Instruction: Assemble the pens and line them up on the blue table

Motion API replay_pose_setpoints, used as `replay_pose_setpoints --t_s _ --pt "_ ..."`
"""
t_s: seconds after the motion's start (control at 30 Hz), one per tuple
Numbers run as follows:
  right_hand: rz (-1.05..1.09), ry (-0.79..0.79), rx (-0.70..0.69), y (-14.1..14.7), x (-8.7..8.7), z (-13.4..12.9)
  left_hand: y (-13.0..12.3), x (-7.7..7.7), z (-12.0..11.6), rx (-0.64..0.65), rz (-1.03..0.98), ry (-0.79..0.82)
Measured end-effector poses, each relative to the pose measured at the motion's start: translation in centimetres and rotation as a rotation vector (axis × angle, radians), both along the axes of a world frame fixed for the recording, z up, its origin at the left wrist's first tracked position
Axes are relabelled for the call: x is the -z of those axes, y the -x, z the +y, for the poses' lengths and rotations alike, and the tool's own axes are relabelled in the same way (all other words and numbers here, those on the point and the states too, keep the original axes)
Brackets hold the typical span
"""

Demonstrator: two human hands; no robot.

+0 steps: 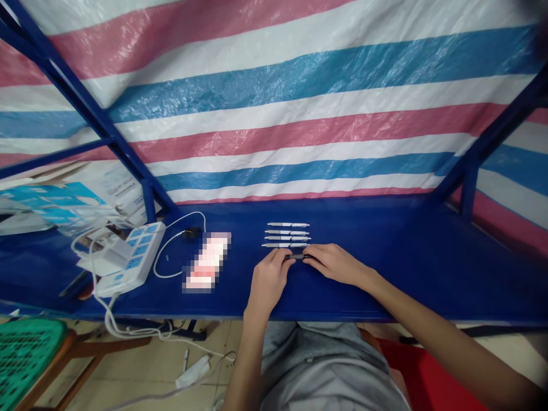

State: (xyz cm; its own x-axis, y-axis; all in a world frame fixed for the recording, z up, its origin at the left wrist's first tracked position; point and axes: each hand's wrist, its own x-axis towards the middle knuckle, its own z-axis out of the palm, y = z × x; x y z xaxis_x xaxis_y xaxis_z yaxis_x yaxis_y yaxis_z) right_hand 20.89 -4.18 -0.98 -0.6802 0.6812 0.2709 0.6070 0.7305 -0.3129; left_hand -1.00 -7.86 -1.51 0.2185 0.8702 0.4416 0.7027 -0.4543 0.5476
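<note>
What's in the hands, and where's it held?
A short dark piece, possibly a pen part, held by its ends: left end in the left hand, right end in the right hand. Exact finger contact is too small to tell.

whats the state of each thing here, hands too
left hand, pinching the dark pen
right hand, pinching the dark pen
dark pen, held level between both hands
four white pens, lying parallel in a row
white cable, looped on the blue shelf
pixelated object, blurred, cannot tell
</note>
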Motion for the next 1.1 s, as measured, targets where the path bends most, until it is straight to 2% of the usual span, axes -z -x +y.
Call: replay_pose_setpoints --t_s 0.6,1.1 --pt "0.044 -0.011 -0.022 -0.15 0.34 0.23 0.18 0.32 0.03 -0.062 0.051 -0.016" --pt "0.041 -0.024 -0.045 -0.12 0.65 0.29 0.04 0.06 -0.19 -0.060 0.119 -0.046"
